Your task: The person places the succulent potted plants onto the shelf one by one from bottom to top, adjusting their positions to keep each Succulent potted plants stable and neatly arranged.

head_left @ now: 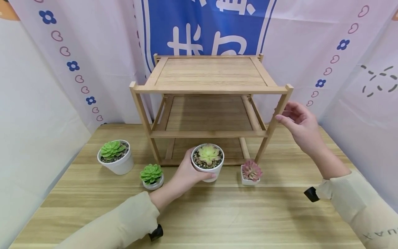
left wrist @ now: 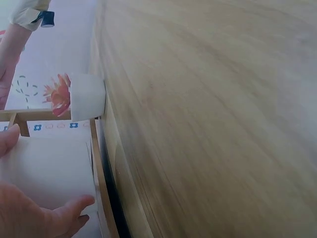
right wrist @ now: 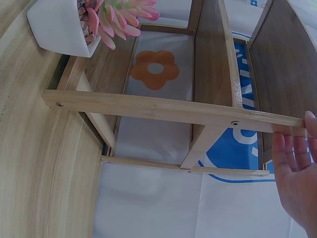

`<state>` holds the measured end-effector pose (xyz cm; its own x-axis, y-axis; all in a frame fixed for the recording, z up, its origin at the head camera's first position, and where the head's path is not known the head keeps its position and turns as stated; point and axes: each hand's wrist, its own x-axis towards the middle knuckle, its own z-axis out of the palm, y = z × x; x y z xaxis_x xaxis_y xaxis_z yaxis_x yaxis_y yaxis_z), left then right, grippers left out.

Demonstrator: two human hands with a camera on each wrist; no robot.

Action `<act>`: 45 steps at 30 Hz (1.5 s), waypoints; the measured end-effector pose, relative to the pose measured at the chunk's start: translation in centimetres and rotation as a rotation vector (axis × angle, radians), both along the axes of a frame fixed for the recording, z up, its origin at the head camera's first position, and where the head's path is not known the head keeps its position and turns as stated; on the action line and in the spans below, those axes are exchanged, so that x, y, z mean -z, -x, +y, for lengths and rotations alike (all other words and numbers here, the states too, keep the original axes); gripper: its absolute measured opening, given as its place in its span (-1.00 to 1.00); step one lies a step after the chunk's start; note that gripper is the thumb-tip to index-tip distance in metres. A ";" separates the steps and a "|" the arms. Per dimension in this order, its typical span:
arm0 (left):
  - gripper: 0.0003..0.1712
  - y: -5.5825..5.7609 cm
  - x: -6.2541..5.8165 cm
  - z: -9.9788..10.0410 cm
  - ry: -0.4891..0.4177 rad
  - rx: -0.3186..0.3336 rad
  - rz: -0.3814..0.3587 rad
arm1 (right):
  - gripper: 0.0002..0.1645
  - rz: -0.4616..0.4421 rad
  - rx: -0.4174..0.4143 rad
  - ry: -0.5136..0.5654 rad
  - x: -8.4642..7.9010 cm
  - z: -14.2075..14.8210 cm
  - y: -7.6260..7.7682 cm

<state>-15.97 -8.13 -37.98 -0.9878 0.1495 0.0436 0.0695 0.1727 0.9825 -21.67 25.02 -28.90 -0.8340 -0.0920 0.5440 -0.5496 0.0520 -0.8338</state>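
Note:
My left hand [head_left: 186, 173] grips a round white pot with a pale green succulent [head_left: 208, 156], fingers on its left side and thumb across the front. The pot is in front of the wooden shelf's [head_left: 211, 134] bottom level. In the left wrist view, the thumb and fingers curl about the smooth white pot [left wrist: 49, 168]. My right hand [head_left: 303, 126] pinches the shelf's right front post, just below the top level. Seen from the right wrist, the fingers [right wrist: 290, 148] lie along the post near its upper end. The three-level shelf holds nothing on its top board.
A pink succulent in a square white pot [head_left: 250, 172] stands by the shelf's right front foot. To the left are a large potted green succulent [head_left: 115, 157] and a smaller one [head_left: 152, 176]. A printed curtain [head_left: 304, 41] hangs behind the wooden table [head_left: 236, 218].

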 end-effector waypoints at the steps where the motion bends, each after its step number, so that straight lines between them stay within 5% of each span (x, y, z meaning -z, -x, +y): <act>1: 0.19 0.1 0.0 0.1 -0.007 -0.001 -0.001 | -0.63 0.001 0.001 0.004 0.0 0.0 0.0; 8: 0.13 0.8 0.1 0.9 -0.031 -0.005 0.007 | -0.60 0.007 -0.002 0.030 0.1 -0.1 0.1; 24: 0.18 1.8 0.2 3.0 0.013 -0.033 0.004 | -0.61 0.030 0.088 -0.110 0.2 -0.2 -0.1; 45: 0.21 3.1 -0.5 4.3 -0.092 -0.064 -0.001 | -0.59 0.012 0.049 -0.048 0.2 -0.1 0.0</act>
